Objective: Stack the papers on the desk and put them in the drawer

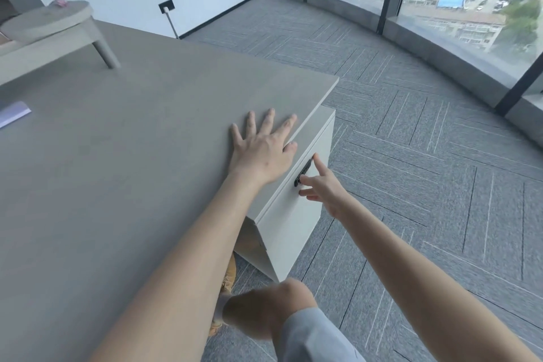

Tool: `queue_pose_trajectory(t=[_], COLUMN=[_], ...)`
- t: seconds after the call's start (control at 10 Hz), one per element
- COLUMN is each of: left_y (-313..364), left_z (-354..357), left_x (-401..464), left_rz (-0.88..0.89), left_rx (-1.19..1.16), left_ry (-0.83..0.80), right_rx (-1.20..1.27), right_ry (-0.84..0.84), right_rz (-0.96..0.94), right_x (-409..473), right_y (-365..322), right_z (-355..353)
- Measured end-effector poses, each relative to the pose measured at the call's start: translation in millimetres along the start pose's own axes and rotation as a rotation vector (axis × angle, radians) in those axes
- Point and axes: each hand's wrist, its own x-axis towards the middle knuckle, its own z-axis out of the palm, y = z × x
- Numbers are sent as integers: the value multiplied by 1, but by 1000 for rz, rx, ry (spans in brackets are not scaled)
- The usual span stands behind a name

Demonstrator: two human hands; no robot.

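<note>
My left hand [263, 147] lies flat with fingers spread on the grey desk [132, 141], close to its right edge. Below that edge sits a white drawer unit [289, 220] with a black handle [302, 172] on its front. My right hand [321, 186] has its fingers apart, fingertips touching or just at the handle, holding nothing. The drawer front looks closed. A corner of pale lilac paper [13, 113] shows at the far left edge of the desk; the rest of it is out of frame.
A grey raised shelf [50, 23] on a slanted leg stands at the desk's back left. Grey carpet [411, 156] spreads to the right up to curved floor-to-ceiling windows [455, 9]. My bare knee [282, 300] and grey shorts are beside the drawer unit.
</note>
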Motion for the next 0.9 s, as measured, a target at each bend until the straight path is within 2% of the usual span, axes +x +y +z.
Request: queue_pose_trajectory(t=[0.4, 0.5, 0.6, 0.7, 0.8, 0.9], left_y=[3, 0, -2, -2, 0, -1], left_z=[-2, -6, -9, -16, -26, -32], left_x=[-2, -4, -10, -21, -47, -78], left_rz=[-16, -23, -27, -48, -61, -92], left_rx=[-14, -94, -229, -405, -658, -880], left_ry=[-8, 12, 62, 74, 57, 79], right_rx=[-61, -79, -203, -402, -349, -306], right_ry=[-25, -22, 43, 177, 290, 325], right_rz=[35, 73, 71, -34, -231, -380], right_x=[1, -2, -2, -12, -27, -48], right_y=[-7, -13, -18, -32, -40, -50], right_z=[3, 4, 3, 1, -1, -1])
